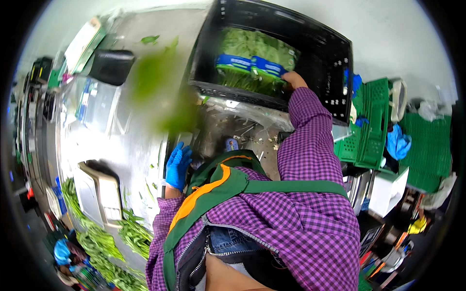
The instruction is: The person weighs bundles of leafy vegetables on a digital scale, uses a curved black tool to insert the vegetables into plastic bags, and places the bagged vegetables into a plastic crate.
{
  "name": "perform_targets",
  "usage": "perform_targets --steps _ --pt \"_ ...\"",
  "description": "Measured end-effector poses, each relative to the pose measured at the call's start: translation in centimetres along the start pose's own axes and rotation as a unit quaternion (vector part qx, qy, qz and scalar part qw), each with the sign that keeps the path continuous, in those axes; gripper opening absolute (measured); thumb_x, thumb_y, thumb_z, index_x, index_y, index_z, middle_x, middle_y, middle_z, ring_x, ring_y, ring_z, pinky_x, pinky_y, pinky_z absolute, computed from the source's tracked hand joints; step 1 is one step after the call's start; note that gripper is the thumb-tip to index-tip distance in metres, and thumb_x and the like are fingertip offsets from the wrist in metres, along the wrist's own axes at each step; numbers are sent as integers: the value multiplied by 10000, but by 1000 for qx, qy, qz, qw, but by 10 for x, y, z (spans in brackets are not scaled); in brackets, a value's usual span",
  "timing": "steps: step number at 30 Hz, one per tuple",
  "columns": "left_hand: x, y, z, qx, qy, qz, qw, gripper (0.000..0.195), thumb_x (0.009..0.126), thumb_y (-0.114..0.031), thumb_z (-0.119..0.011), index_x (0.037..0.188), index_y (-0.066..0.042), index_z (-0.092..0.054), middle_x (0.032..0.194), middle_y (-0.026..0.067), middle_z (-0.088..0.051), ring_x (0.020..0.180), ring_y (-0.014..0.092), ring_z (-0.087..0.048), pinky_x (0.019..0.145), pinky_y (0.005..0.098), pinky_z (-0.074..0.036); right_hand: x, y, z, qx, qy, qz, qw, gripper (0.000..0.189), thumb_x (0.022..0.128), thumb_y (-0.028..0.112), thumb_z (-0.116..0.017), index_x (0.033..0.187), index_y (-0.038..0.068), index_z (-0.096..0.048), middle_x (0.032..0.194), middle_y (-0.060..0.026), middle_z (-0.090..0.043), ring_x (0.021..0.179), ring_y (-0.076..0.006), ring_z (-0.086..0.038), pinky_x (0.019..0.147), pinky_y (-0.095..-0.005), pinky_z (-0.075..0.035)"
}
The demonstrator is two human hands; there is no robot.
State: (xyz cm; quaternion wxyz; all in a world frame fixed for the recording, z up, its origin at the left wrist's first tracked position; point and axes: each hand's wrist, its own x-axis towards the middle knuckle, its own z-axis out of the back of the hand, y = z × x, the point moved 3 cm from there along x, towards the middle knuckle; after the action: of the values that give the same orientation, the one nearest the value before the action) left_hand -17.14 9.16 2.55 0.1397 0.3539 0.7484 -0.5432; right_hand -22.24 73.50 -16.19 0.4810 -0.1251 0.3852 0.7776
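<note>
My right hand (294, 80), bare, reaches into a black plastic crate (236, 89) at the top. Its fingers touch the right end of a packed bunch of leafy greens (271, 67) with a blue printed band; whether they grip it cannot be told. Similar packs (235, 62) lie to its left in the crate. My left hand (178, 163), in a blue glove, hangs by the edge of the metal table (134, 152), fingers extended and holding nothing. A blurred green leafy shape (156, 91) shows close to the camera above the table.
A weighing scale (98, 192) stands on the table beside loose leafy greens (133, 232). A black object (111, 67) lies at the table's far part. Green plastic crates (371, 123) are stacked at right. Plant scraps lie on the floor (251, 134). Another person (67, 254) is at lower left.
</note>
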Motion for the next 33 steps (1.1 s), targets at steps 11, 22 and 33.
perform_targets --steps 11,22,33 --pt "-144 73 81 -172 -326 -72 927 443 935 -223 -575 1321 -20 -497 1256 117 -577 1154 205 -554 958 340 -458 -267 278 -70 234 62 449 860 321 938 159 -584 1207 -18 -581 1047 -118 -670 905 -160 -632 812 -266 -499" --pt "-381 210 197 -54 -790 -174 585 318 892 -117 -630 1200 -43 -617 1113 59 -658 951 130 -609 827 261 -473 -635 234 -380 -107 637 483 591 234 924 115 -577 1103 -25 -631 950 -105 -680 822 -147 -640 747 -272 -526" --pt "-468 170 332 -21 -792 26 609 1049 644 -544 -809 1381 60 -371 1211 293 -561 1146 330 -559 951 387 -448 -899 118 -589 -513 458 556 467 529 835 486 -602 888 -32 -696 827 -224 -679 808 -319 -673 750 -403 -495"
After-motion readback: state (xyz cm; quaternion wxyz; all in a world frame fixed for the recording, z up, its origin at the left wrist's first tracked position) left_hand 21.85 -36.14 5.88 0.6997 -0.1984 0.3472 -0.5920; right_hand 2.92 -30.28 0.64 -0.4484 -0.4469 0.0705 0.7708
